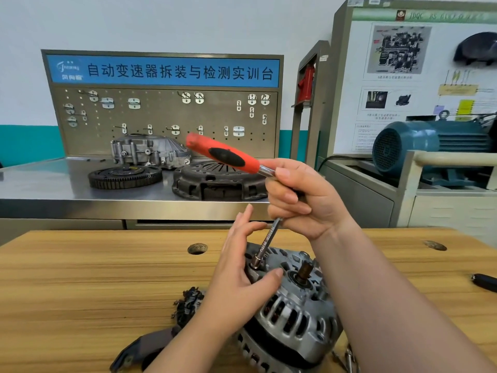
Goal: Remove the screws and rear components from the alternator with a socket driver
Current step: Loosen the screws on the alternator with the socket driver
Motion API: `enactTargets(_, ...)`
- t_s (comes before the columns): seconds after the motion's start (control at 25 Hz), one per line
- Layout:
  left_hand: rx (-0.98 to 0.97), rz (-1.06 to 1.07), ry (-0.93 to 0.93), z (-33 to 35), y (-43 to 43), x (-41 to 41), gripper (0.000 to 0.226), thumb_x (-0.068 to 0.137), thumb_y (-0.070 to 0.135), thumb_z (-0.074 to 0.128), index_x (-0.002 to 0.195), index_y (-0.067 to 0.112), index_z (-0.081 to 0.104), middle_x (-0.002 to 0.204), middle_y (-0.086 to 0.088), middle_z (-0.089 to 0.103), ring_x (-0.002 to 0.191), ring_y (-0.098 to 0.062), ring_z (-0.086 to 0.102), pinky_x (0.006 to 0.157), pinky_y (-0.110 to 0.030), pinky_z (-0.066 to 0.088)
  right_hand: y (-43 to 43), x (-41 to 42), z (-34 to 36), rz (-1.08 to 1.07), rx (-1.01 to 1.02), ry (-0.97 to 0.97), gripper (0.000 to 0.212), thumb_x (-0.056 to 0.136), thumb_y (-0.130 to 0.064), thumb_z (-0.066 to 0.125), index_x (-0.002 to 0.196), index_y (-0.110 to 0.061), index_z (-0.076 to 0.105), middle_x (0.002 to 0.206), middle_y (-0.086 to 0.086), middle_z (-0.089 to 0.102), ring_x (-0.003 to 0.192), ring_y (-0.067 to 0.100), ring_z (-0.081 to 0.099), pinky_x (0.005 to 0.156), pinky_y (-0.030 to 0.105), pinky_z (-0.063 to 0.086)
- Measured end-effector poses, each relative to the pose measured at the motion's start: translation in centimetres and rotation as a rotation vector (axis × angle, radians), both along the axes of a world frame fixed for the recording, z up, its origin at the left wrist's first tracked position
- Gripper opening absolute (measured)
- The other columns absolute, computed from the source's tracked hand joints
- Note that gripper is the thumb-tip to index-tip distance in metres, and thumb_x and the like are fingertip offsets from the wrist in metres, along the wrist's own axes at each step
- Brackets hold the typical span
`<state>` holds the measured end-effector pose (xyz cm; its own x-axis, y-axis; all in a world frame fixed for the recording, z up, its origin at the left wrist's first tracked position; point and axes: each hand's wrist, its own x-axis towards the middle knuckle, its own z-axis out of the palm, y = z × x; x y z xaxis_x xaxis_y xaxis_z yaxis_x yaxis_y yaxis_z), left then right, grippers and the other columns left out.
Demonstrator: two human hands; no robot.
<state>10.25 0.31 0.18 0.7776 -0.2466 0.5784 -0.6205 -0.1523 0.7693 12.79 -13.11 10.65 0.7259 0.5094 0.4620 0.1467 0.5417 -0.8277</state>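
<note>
A grey slotted alternator (290, 316) lies on the wooden bench, its stub shaft (306, 271) pointing up. My right hand (301, 197) grips a socket driver with a red and black handle (223, 156). The driver's steel extension (266, 242) slants down to a socket seated on a screw at the alternator's upper left rim. My left hand (242, 275) rests on the alternator beside the socket, thumb against the housing and fingers raised next to the extension. A removed black part (188, 305) and a dark cover (142, 351) lie left of the alternator.
The wooden bench (94, 278) has a round hole (197, 249). A black object (484, 282) lies at the right edge and small metal pieces (347, 356) lie near the front. Behind stand a steel table with a flywheel (125, 177), clutch cover (215, 181), a pegboard, and a blue motor (430, 149).
</note>
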Motion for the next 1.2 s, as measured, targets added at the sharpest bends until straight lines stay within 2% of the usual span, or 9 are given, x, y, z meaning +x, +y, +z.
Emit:
enactTargets(0.16,0.036,0.097,0.085,-0.3,-0.3,-0.3,0.056,0.069,0.040,0.066,0.110,0.065,0.037,0.138,0.048,-0.002,0.109,0.040,0.005,0.088,-0.008,0.016,0.2,-0.5,0.3,-0.216,-0.063,0.007,0.027,0.085,-0.008,0.055,0.111,-0.001,0.060,0.049,-0.004,0.049,0.034,0.002,0.038,0.038,0.013,0.032)
enactTargets(0.32,0.070,0.145,0.055,-0.5,-0.6,-0.5,0.046,0.061,0.056,0.054,0.106,0.047,0.050,0.125,0.039,0.022,0.109,0.025,0.032,0.084,-0.009,0.035,1.5,-1.3,0.1,-0.754,-0.234,-0.025,0.022,0.097,-0.004,0.048,0.097,-0.013,0.068,0.049,-0.004,0.055,0.042,0.010,0.056,0.043,0.021,0.048)
enactTargets(0.4,0.036,0.136,0.042,-0.6,-0.6,-0.8,0.039,0.061,0.055,0.054,0.097,0.042,0.056,0.121,0.033,0.028,0.107,0.018,0.039,0.082,-0.010,0.042,2.0,-1.5,0.2,-0.859,-0.265,-0.035,0.025,0.098,-0.005,0.046,0.092,-0.018,0.067,0.050,-0.003,0.055,0.043,0.011,0.058,0.046,0.024,0.053)
enactTargets(0.52,0.000,0.080,0.053,-0.5,-0.4,-1.1,0.022,0.064,0.046,0.061,0.084,0.036,0.059,0.117,0.028,0.034,0.106,0.014,0.043,0.079,-0.010,0.046,1.9,-1.6,0.2,-0.732,-0.198,-0.035,0.024,0.098,-0.004,0.046,0.100,-0.015,0.067,0.052,-0.002,0.049,0.038,0.009,0.046,0.041,0.022,0.045)
enactTargets(0.68,-0.017,0.022,0.079,-0.2,0.0,-0.8,0.012,0.068,0.032,0.066,0.077,0.027,0.060,0.113,0.023,0.037,0.106,0.010,0.044,0.083,-0.017,0.048,0.4,-1.0,0.0,-0.338,-0.112,-0.073,0.026,0.094,-0.002,0.046,0.113,-0.007,0.064,0.049,-0.005,0.041,0.031,0.001,0.029,0.034,0.014,0.027)
enactTargets(0.88,-0.033,-0.045,0.042,-0.1,0.2,-1.1,0.021,0.069,0.026,0.066,0.085,0.015,0.059,0.109,0.022,0.038,0.102,0.012,0.045,0.080,-0.010,0.045,-0.6,-0.6,-0.3,0.179,-0.005,-0.091,0.039,0.076,-0.011,0.075,0.112,0.002,0.065,0.047,-0.005,0.048,0.030,0.000,0.025,0.036,0.013,0.020)
enactTargets(0.96,-0.031,-0.045,0.032,-0.2,0.1,-1.0,0.020,0.070,0.025,0.065,0.086,0.015,0.059,0.108,0.019,0.038,0.099,0.010,0.046,0.079,-0.011,0.045,-0.3,-0.9,-0.4,-0.007,-0.012,-0.080,0.028,0.082,-0.008,0.069,0.109,-0.003,0.068,0.050,-0.003,0.050,0.032,0.002,0.033,0.036,0.014,0.026)
enactTargets(1.12,-0.071,-0.084,0.043,-0.4,0.0,-0.6,0.005,0.075,0.020,0.062,0.080,0.020,0.061,0.103,0.018,0.039,0.095,0.005,0.048,0.074,-0.016,0.048,1.4,-2.3,-1.5,-1.014,-0.232,-0.268,0.033,0.096,-0.008,0.047,0.095,-0.034,0.068,0.052,-0.005,0.054,0.042,0.009,0.054,0.043,0.023,0.046)
enactTargets(1.2,-0.053,-0.076,0.014,-0.6,0.2,-0.6,0.006,0.079,0.031,0.056,0.080,0.029,0.063,0.103,0.020,0.038,0.098,0.004,0.047,0.077,-0.011,0.044,1.7,-2.6,-1.8,-1.075,-0.224,-0.296,0.035,0.096,-0.009,0.047,0.092,-0.038,0.067,0.053,-0.005,0.057,0.045,0.010,0.059,0.047,0.026,0.051)
